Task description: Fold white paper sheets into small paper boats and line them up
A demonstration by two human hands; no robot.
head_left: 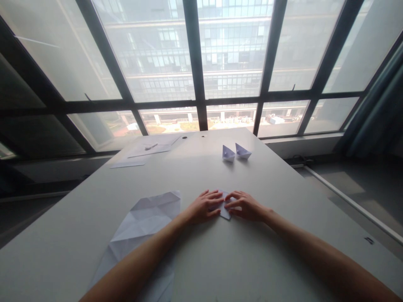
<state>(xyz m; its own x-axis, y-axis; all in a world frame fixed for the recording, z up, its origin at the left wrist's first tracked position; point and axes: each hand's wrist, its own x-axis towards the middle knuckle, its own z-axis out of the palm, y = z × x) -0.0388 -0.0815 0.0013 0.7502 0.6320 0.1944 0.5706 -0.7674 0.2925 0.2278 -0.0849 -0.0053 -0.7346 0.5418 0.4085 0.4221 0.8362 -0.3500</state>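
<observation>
A small folded piece of white paper (pixel 224 213) lies flat on the white table between my hands. My left hand (pixel 206 206) rests on its left part, palm down, with the fingers stretched out. From the other side my right hand (pixel 244 205) touches it, fingers bent and spread, the fingertips on the paper. The hands cover much of the piece, so its full outline is hidden. Farther back on the right stand two folded paper boats, the left boat (pixel 228 154) close beside the right boat (pixel 243 152).
A large creased sheet of paper (pixel 141 222) lies under and beside my left forearm. At the table's far left are flat sheets (pixel 138 161) with a small white object (pixel 151 146) on top. Windows (pixel 233 50) rise beyond the table (pixel 270 184); a curtain (pixel 371 92) hangs at right.
</observation>
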